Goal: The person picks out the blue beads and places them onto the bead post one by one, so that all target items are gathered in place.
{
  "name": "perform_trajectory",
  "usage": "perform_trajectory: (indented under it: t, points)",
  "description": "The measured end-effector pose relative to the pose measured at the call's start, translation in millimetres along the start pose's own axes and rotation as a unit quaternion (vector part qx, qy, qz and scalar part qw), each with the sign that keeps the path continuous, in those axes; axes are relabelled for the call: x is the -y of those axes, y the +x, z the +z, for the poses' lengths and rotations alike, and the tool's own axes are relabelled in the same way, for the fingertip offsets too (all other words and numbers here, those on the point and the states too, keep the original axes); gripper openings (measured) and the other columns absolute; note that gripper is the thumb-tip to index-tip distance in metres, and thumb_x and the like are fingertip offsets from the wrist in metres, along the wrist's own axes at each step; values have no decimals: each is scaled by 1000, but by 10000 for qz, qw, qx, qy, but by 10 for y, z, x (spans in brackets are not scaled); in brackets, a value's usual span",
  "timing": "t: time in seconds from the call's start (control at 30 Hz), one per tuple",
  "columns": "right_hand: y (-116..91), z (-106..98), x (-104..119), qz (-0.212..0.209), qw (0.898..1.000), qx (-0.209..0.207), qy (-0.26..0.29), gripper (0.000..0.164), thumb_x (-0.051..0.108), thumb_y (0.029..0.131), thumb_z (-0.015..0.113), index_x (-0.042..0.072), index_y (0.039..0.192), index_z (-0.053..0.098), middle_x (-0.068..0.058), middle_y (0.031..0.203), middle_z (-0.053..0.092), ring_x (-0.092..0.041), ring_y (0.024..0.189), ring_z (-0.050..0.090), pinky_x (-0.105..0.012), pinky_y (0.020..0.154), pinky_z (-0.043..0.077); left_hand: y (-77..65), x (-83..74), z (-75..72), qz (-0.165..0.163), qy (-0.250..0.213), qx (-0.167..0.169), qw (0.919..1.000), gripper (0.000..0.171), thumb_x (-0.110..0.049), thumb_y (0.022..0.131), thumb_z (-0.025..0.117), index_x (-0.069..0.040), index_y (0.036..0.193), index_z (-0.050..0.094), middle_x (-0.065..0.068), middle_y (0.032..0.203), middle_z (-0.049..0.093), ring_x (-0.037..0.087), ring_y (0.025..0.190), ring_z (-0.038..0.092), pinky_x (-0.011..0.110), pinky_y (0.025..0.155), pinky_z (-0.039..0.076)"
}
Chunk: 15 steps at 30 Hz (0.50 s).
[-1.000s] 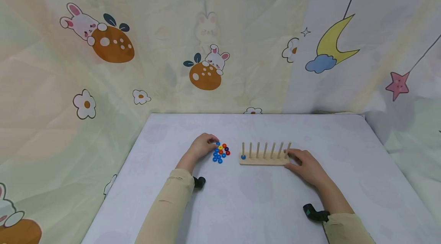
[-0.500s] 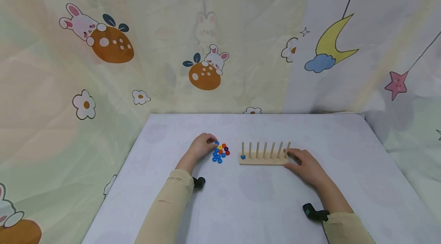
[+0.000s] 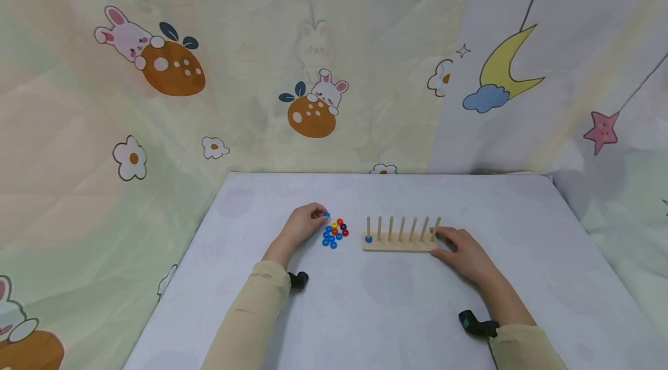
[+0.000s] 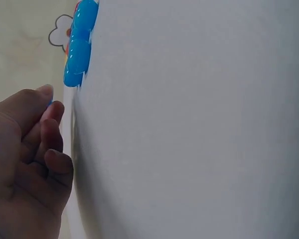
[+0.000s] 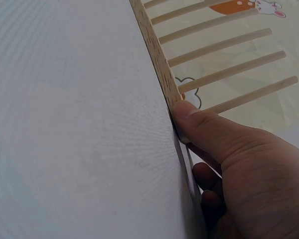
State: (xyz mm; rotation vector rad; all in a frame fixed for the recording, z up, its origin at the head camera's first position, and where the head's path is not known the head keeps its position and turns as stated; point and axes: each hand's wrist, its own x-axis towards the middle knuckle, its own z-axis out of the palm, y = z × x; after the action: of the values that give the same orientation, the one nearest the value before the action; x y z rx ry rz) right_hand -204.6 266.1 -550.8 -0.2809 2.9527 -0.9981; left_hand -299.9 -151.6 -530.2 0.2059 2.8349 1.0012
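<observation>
Between thumb and forefinger, my left hand pinches a blue bead at the far left side of a small group of beads. In the left wrist view only a sliver of that bead shows at the fingertips. Loose blue beads, with red, orange, yellow and dark ones, lie just right of the hand. My right hand grips the right end of a wooden peg board, thumb along its front edge. The board bears a row of several upright pegs. One blue bead sits low on its leftmost peg.
A white-covered table bears everything. Behind it hangs a printed cloth with rabbits, flowers and a moon. A black wrist device sits on the right forearm, another on the left.
My left hand has drawn slightly left with the blue bead, which has come away from the other beads. The right hand and the peg board have stayed in place.
</observation>
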Motion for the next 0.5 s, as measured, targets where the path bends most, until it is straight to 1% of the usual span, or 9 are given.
perform_trajectory:
  t: [0.17, 0.27, 0.4, 0.5]
  points:
    - [-8, -3, 0, -15, 10000, -6, 22, 57, 35, 91, 71, 11, 139, 54, -20, 140, 54, -41, 126, 48, -61, 103, 38, -60, -49, -28, -61, -46, -20, 10000, 23, -35, 95, 66, -22, 114, 66, -3, 102, 66, 18, 94, 57, 35, 89, 53]
    - [-8, -2, 1, -27, 10000, -1, 10, 57, 35, 91, 71, 10, 140, 53, -20, 140, 54, -41, 126, 47, -61, 103, 38, -95, -92, -44, 28, -49, -22, 10000, 24, -36, 95, 66, -23, 115, 66, -4, 103, 66, 18, 95, 57, 34, 88, 53]
    - [-5, 4, -8, -35, 10000, -8, 9, 58, 36, 91, 71, 10, 140, 53, -20, 140, 53, -41, 127, 47, -61, 103, 38, -128, -155, -43, 235, 24, -50, 9997, 25, -37, 95, 66, -23, 116, 66, -5, 103, 67, 17, 94, 57, 33, 88, 52]
    - [-1, 10, -18, -37, 10000, -7, 14, 59, 37, 91, 70, 10, 140, 53, -20, 141, 53, -41, 127, 47, -61, 103, 38, -154, -214, -43, 308, 42, -47, 9995, 26, -36, 95, 66, -23, 117, 66, -5, 103, 67, 17, 94, 56, 33, 88, 52]
